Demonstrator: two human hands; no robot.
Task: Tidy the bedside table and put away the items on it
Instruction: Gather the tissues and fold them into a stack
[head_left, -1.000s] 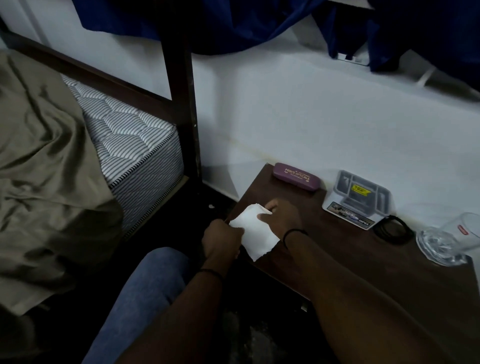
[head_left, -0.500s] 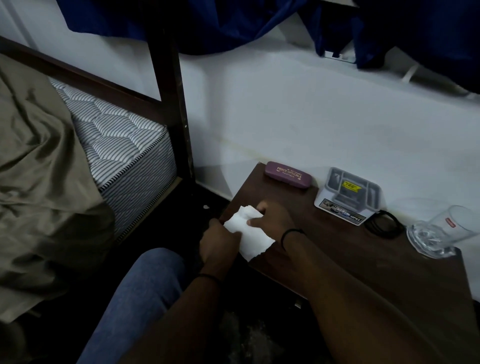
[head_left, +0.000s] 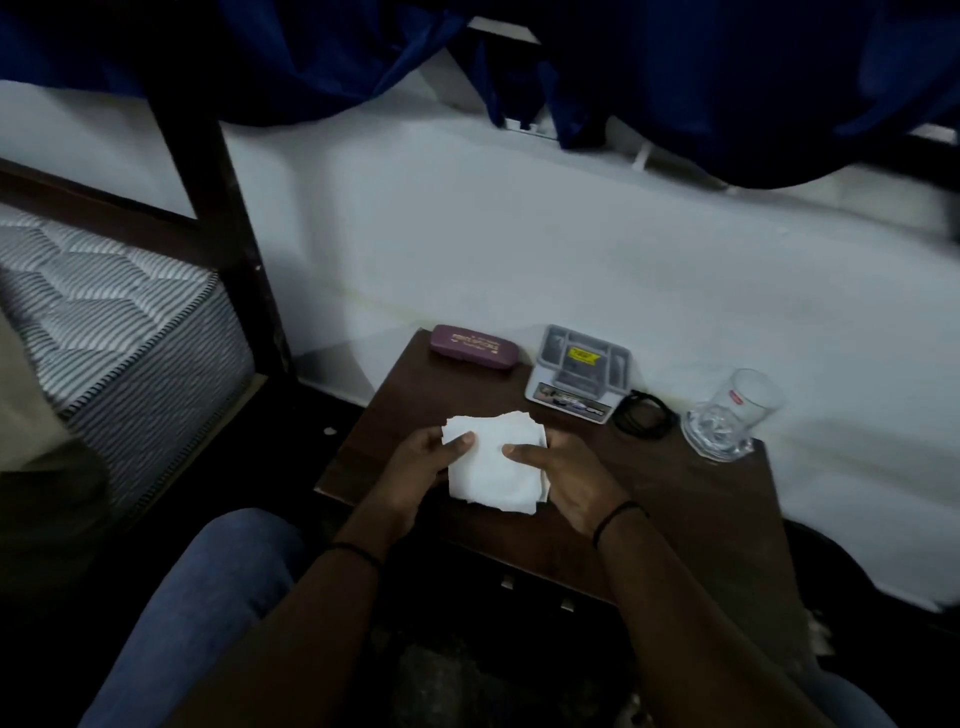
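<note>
Hands hold folded white tissue over bedside table

Both hands meet over the near-left part of the dark wooden bedside table, gripping a folded white tissue between them. The left hand holds the tissue's left edge, its thumb laid on top and its fingers curled under. The right hand holds the right edge the same way, thumb across the upper face. The tissue is a rough square of several layers with ragged edges, sitting above the tabletop; whether its underside touches the wood cannot be told. Each wrist carries 1 thin black band.

Along the back of the table, near the white wall, lies a maroon glasses case with gold lettering, lengthwise and closed. Just to its right stands a small grey compartment box with a yellow label inside and a printed strip on its near side. Beside that box lies a coiled black cord, and further right, at the table's far corner, a clear drinking glass rests tipped over on its side, its thick base toward the camera.

To the left, a dark bed post rises beside a grey striped mattress. Blue cloth hangs across the top of the view. A knee in blue jeans shows at the lower left.
</note>
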